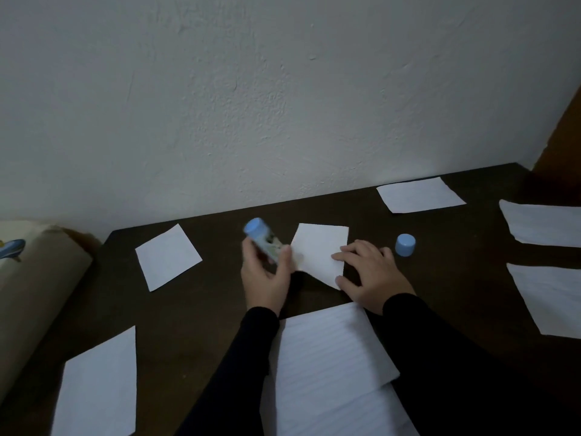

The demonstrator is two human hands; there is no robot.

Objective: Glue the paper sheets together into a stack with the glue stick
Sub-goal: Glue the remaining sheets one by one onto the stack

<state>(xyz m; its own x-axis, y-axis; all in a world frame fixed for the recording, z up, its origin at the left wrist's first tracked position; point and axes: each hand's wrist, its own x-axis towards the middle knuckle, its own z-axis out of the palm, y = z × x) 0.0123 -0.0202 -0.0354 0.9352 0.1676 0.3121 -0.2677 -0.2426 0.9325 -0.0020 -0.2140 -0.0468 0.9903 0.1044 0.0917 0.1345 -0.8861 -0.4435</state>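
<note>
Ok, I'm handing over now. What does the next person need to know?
Left hand: grips the glue stick, its lower end at the small sheet's left edge.
Right hand: fingers flat on that sheet, holding it down.
Cap: off, standing on the table right of the right hand.
Done: no stack visible.
Left: glue this sheet, then add the loose sheets spread around the table.

A dark wooden table (195,313) stands against a rough white plastered wall (251,89) in dim light.
</note>
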